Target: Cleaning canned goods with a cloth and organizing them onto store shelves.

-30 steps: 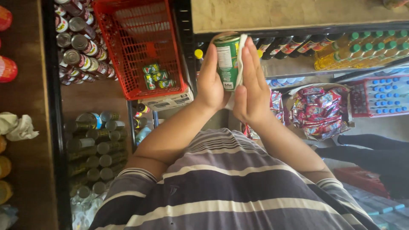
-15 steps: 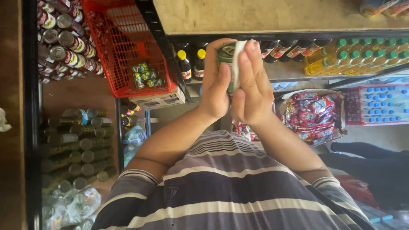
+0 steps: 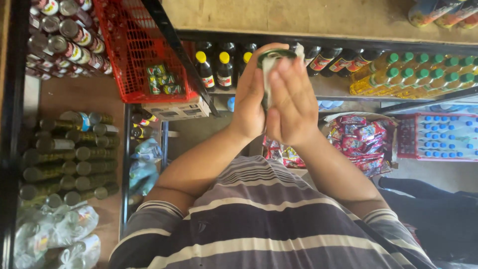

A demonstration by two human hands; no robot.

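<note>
Shop: I look down on shelving packed with goods, my striped shirt point(image 3: 259, 219) filling the bottom of the view.
Shelf point(image 3: 338, 87): dark-capped bottles with yellow lids point(image 3: 215, 69) stand at its left end; yellow oil bottles with green caps point(image 3: 413, 72) crowd its right end.
Red basket point(image 3: 144, 50): hangs at the shelf's left edge, small green packets point(image 3: 162, 79) inside.
Left rack: rows of tins point(image 3: 64, 40) above, green cans point(image 3: 64, 154) lying on their sides below.
Snack bags point(image 3: 358, 137): red packets under the shelf's right half.
Left hand point(image 3: 251, 94): my grip is pressed flat against the can's side.
Right hand point(image 3: 291, 99): fingers laid over the can, clasping it together with a white cloth point(image 3: 268, 74).
Can point(image 3: 275, 54): green rim showing between my palms, held up before the shelf's middle.
</note>
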